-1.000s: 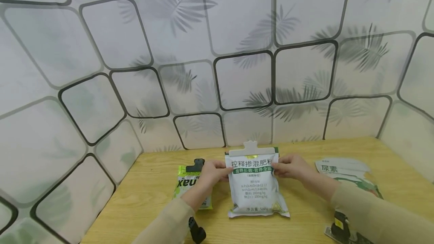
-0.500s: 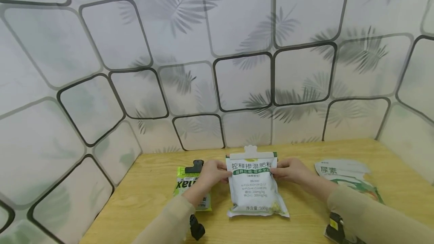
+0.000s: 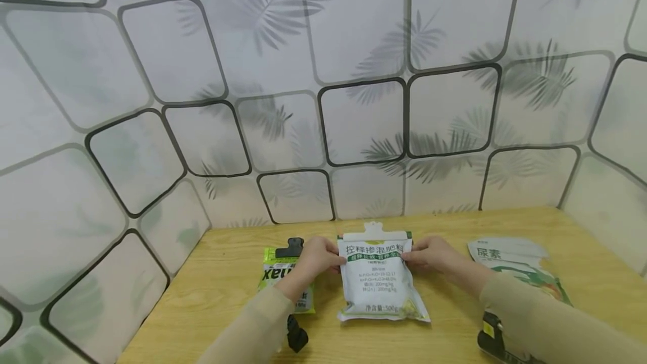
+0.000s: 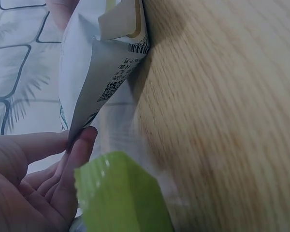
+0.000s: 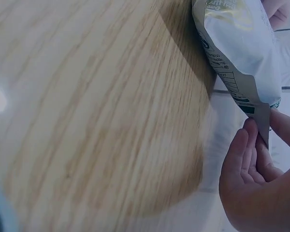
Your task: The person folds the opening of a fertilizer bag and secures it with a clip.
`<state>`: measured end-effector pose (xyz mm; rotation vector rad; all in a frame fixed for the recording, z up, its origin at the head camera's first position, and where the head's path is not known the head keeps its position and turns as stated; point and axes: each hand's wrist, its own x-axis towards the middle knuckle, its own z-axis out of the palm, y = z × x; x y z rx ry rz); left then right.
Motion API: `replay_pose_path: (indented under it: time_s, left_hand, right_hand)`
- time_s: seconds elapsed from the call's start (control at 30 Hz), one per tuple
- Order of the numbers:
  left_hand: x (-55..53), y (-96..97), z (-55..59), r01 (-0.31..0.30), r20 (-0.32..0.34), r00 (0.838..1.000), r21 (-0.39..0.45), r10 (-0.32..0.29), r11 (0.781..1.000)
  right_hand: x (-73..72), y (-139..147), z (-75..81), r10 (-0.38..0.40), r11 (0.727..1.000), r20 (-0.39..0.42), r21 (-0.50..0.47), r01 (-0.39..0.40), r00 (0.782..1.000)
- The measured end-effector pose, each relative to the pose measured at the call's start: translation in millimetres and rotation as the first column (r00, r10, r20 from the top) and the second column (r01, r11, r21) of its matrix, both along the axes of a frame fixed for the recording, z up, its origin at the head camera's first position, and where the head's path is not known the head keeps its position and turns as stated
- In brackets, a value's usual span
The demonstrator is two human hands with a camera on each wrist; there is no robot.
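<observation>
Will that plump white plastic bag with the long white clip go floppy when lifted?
The plump white plastic bag will probably sag: its sides crease and bulge. The top should stay straighter under its long white clip. Its glossy surface may be slippery.

Head view bright, light soft and even; patterned wall covering (image 3: 364,122) stretched toward the edges. Wrist views dimmer, bluish; fertilizer bag (image 5: 244,46) throws a shadow on the surface (image 5: 111,106). Right wrist: white glare, far left edge.
</observation>
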<state>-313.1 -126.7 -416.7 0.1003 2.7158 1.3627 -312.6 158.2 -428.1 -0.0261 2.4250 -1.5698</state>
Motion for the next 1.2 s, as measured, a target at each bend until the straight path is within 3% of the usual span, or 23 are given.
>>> replay_pose_path:
  time_s: [0.33,0.67,0.93,1.2]
  left_hand:
    - [1.6,1.5,-0.6,0.005,0.010,1.000,-0.049,-0.005,0.999]
    - [-1.5,0.7,-0.3,0.019,0.058,0.998,-0.090,-0.014,0.996]
    - [-3.5,0.7,-2.8,0.016,0.085,0.996,-0.079,-0.010,0.997]
    - [-0.7,-0.6,4.7,0.022,0.135,0.991,-0.032,-0.018,0.999]
  right_hand:
    - [-6.7,-2.5,-5.6,-0.034,0.999,0.037,-0.019,0.035,0.999]
    - [-4.1,-5.8,-7.0,-0.064,0.997,0.041,-0.027,0.065,0.997]
    - [-2.1,-8.5,-6.7,-0.077,0.997,0.034,-0.012,0.078,0.996]
    - [-0.6,-10.0,-6.6,-0.081,0.997,0.019,-0.005,0.082,0.996]
